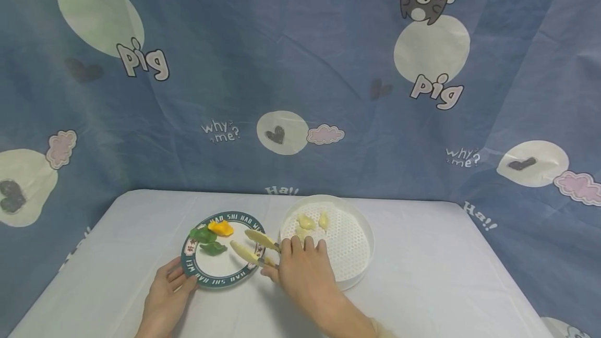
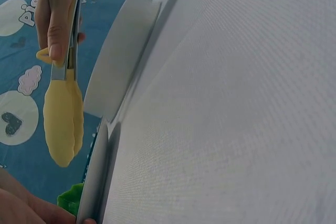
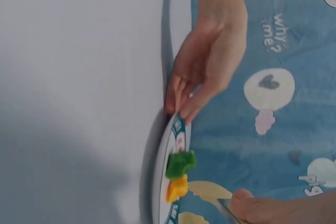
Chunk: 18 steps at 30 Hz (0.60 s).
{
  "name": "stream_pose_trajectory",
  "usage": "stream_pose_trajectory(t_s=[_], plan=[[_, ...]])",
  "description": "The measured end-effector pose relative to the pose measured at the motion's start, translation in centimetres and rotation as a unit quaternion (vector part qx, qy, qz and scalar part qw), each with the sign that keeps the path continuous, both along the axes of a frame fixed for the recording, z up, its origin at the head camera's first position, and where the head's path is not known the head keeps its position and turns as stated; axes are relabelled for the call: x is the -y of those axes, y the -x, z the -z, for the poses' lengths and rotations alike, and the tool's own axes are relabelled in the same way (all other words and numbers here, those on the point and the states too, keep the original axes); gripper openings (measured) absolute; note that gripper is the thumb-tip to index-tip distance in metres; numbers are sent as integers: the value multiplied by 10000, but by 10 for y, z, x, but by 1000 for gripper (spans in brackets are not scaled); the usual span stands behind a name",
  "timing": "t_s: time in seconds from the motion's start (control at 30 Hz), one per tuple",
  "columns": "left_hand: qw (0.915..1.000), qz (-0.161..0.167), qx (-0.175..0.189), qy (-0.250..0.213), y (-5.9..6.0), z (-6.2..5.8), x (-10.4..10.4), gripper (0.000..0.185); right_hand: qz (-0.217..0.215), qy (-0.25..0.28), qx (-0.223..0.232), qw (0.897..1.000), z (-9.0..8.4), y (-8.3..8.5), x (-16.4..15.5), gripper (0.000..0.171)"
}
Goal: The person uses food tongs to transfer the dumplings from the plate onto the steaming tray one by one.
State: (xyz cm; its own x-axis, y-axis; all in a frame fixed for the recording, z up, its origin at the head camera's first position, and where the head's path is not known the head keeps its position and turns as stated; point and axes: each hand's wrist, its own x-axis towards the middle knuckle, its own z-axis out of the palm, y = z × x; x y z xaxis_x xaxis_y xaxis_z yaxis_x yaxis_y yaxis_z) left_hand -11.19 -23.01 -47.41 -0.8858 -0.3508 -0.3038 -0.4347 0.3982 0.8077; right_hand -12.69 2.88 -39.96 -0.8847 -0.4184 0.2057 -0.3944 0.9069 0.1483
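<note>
My left hand (image 1: 166, 293) holds the near left rim of a round plate (image 1: 220, 280) with a green lettered border, thumb over the edge and fingers beneath. On the plate lie two green food pieces (image 1: 213, 248) and a yellow-orange one (image 1: 220, 228). My right hand (image 1: 307, 270) grips metal tongs with pale yellow tips (image 1: 244, 252). The tips stand apart over the plate's right side, with nothing between them. Behind the right hand, several pale yellow dumpling-like pieces (image 1: 307, 221) sit in a round white perforated tray (image 1: 352, 249), partly hidden by that hand.
A white cloth covers the table (image 1: 422, 275). The tray stands just right of the plate. At the table's far edge hangs a blue printed curtain (image 1: 300, 67).
</note>
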Motion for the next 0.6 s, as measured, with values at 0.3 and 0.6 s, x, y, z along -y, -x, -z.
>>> stream_pose_trajectory(t_s=[0.3, 0.6], plan=[[9999, -76, 10, -78, 1, 4, -2, 81, -191, -234, 111, 9995, 5, -3, 18, 70], [9998, 14, -199, 66, 0, 3, 0, 78, -275, -347, 101, 9990, 5, -2, 31, 75]])
